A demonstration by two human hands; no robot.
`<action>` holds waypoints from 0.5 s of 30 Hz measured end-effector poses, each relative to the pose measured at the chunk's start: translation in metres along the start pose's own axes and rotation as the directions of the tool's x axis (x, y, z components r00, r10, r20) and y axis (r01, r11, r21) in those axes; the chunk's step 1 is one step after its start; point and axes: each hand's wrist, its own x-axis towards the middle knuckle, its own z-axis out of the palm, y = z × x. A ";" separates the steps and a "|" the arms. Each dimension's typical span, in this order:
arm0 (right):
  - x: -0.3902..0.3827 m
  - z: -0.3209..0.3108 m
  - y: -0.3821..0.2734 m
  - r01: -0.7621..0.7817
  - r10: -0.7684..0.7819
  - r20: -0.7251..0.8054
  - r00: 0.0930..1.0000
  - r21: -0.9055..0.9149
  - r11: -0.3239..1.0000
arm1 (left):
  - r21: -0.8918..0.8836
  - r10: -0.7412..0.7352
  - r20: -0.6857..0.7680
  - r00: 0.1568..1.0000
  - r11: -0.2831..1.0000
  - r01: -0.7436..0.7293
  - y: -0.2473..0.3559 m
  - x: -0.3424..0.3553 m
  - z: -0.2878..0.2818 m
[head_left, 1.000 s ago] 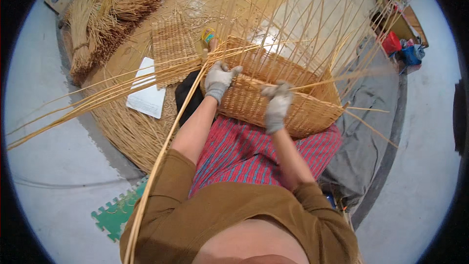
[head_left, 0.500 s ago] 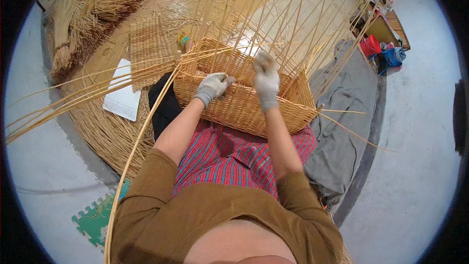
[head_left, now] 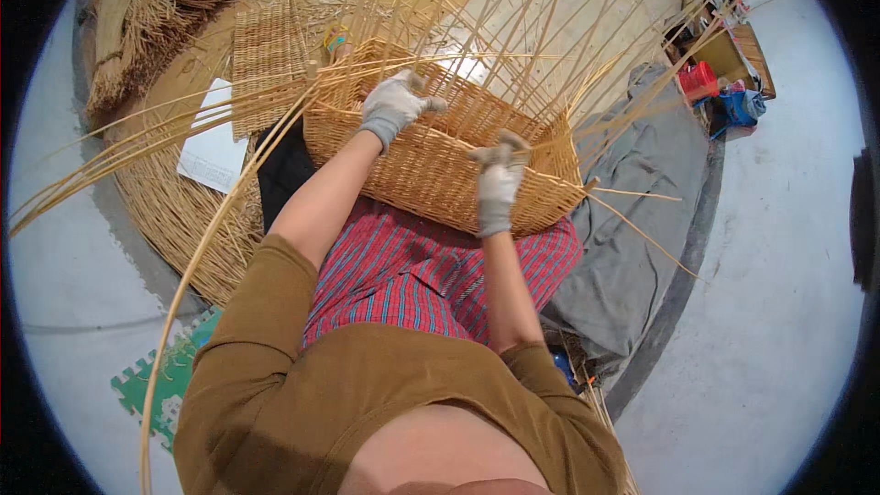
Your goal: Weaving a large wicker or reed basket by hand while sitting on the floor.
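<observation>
Left hand [head_left: 392,110], gloved: fingers bent at near rim of wicker basket [head_left: 417,165]; grip unclear. Right hand [head_left: 500,180]: fingers curled, blurred; hold cannot be told. Basket on striped lap cloth [head_left: 390,280]. Grey sheet [head_left: 628,247] at right; pale floor [head_left: 761,312] beyond.

Readable words, numbers, brands or signs: cannot make out any.
White sheet [head_left: 211,142]: lies at a slant on the left; bears faint rows of small print toward the lower end, too fine to read.
Yellow shoe [head_left: 335,39]: shows a small blue-green patch; cannot tell whether lettered.
Red container [head_left: 699,81]: stands at upper right; too small to show any legible mark.
Small coloured items [head_left: 708,0]: crowd together behind; too blurred for reading labels.
</observation>
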 end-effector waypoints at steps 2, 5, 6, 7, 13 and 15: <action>-0.015 0.016 -0.007 0.168 -0.154 0.088 0.984 -0.172 0.971 | -0.026 -0.051 -0.034 0.998 0.998 0.050 0.003 -0.004 0.004; 0.018 -0.052 -0.014 -0.184 0.175 -0.107 0.979 -0.087 0.979 | -0.024 -0.145 -0.153 0.978 0.989 0.143 0.025 -0.028 -0.001; 0.020 -0.078 0.006 -0.048 0.000 -0.273 0.962 -0.170 0.984 | -0.109 0.113 -0.293 0.949 0.983 -0.151 0.033 -0.032 0.003; 0.017 -0.073 0.005 -0.056 0.008 -0.277 0.961 -0.164 0.985 | -0.145 0.307 -0.448 0.840 0.902 -0.407 0.032 -0.040 0.002; 0.064 -0.037 -0.014 0.282 -0.298 0.001 0.954 -0.333 0.900 | -0.227 0.105 0.392 0.914 0.974 -0.014 0.026 -0.041 0.082; 0.102 0.021 -0.060 0.590 -0.454 0.451 0.768 -0.774 0.229 | -0.297 -0.040 0.450 0.892 0.935 0.192 0.027 -0.045 0.074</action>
